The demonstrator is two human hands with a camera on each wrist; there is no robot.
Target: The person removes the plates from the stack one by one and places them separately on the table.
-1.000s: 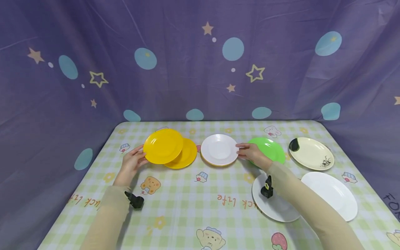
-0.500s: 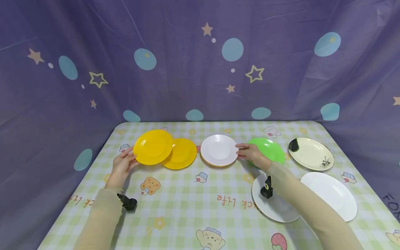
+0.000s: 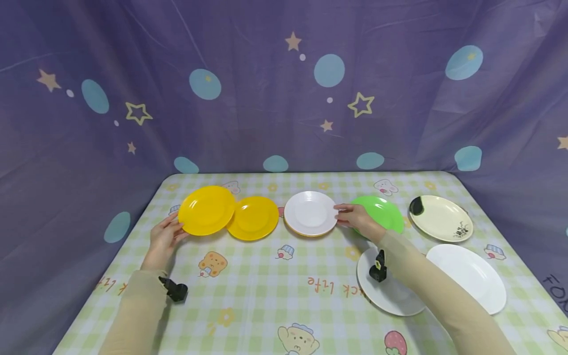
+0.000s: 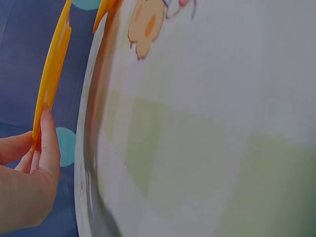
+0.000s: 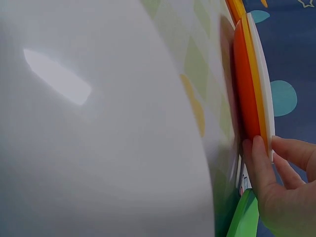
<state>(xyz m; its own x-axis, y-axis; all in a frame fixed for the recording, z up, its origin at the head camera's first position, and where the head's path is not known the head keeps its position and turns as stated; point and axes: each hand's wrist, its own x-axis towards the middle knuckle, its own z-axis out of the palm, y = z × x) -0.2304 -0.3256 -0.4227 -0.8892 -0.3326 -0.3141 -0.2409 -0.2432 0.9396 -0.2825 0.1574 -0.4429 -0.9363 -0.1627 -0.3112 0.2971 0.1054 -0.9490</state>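
My left hand [image 3: 163, 236] pinches the left rim of a round yellow plate [image 3: 206, 210], holding it up over the far left of the table. In the left wrist view that plate [image 4: 52, 64] appears edge-on. A second yellow plate [image 3: 253, 218] lies just right of it, slightly overlapped. Farther right, a white plate [image 3: 310, 213] sits on top of a yellow one [image 5: 253, 59], with an orange surface [image 5: 244, 74] under both. With thumb above and fingers beneath, my right hand [image 3: 358, 219] grips this stack at its right edge.
Behind my right hand lies a green plate [image 3: 385, 215]. A cream plate [image 3: 441, 219] with a dark leaf stands at the back right. Nearer are a white oval plate [image 3: 470, 278] and another white plate [image 3: 395, 296], partly under my right forearm. A purple curtain [image 3: 266, 133] hangs behind the table.
My left hand has carried the yellow plate leftward and slightly nearer, uncovering more of the second yellow plate. My right hand stays at the white plate's edge.
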